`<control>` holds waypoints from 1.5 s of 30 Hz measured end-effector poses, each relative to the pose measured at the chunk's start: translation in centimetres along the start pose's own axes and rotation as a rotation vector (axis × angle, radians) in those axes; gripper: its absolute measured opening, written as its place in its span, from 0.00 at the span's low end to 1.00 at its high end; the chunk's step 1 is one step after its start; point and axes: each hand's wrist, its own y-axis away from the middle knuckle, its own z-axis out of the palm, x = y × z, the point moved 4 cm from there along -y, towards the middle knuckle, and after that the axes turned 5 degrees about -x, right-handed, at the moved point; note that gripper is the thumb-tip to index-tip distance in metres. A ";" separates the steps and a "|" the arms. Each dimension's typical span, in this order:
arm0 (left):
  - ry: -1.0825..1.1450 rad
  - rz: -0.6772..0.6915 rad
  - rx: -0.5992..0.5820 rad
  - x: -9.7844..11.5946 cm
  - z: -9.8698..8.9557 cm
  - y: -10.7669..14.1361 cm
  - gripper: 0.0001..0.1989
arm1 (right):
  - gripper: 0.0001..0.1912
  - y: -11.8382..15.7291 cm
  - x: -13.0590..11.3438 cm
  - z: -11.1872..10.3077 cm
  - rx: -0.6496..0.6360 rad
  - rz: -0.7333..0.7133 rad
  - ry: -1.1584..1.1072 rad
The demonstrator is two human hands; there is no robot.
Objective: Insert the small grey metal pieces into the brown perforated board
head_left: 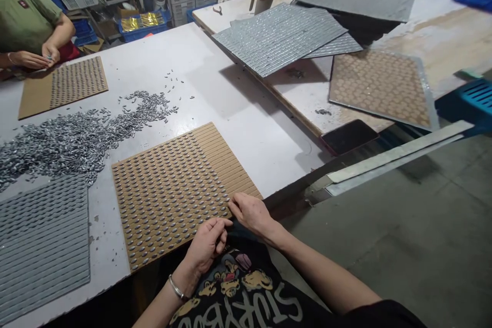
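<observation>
A brown grooved board (172,184) lies on the white table (246,128) in front of me, most of its grooves filled with small silver oval pieces. My right hand (249,212) rests at the board's near right corner, fingertips touching the edge. My left hand (207,243), with a bracelet on the wrist, sits just below the board's near edge, fingers curled together; whether it holds pieces is hidden. A big heap of loose silver pieces (73,138) spreads to the left of the board.
A grey filled sheet (42,246) lies at the near left. Another person (26,25) works at a second brown board (65,84) at the far left. Grey sheets (280,36) and a brown board (378,87) cover the wooden table (453,41). A dark phone (348,136) lies near its edge.
</observation>
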 end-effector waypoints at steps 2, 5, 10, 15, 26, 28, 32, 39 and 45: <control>0.055 0.031 -0.006 0.4 0.2 0.2 0.21 | 0.09 -0.1 0.0 0.0 0.010 0.028 -0.031; 0.072 0.104 -0.001 1.1 0.5 0.5 0.18 | 0.04 0.0 0.2 -0.2 0.011 0.088 -0.149; 0.073 0.150 0.043 1.5 0.7 0.6 0.17 | 0.06 1.7 -0.7 -2.1 0.066 -0.087 -0.506; 0.114 0.149 0.107 1.1 0.9 0.3 0.20 | 0.08 4.2 -2.2 -2.7 0.005 -0.214 -0.653; -0.011 0.112 0.092 0.2 0.6 0.3 0.18 | 0.04 4.3 -1.7 -1.8 -0.095 -0.160 -0.719; -0.063 0.099 0.062 0.1 0.7 0.4 0.18 | 0.04 4.6 -1.7 -1.9 -0.179 -0.169 -0.723; -0.097 0.072 0.020 0.2 0.8 0.6 0.17 | 0.09 4.8 -1.2 -2.5 -0.213 -0.217 -0.649; 0.058 0.046 0.043 0.3 0.4 0.5 0.17 | 0.06 2.8 1.5 -1.7 0.006 0.073 -0.663; 0.085 0.056 0.047 0.3 0.3 0.5 0.17 | 0.06 2.1 0.8 0.2 0.171 0.045 -0.510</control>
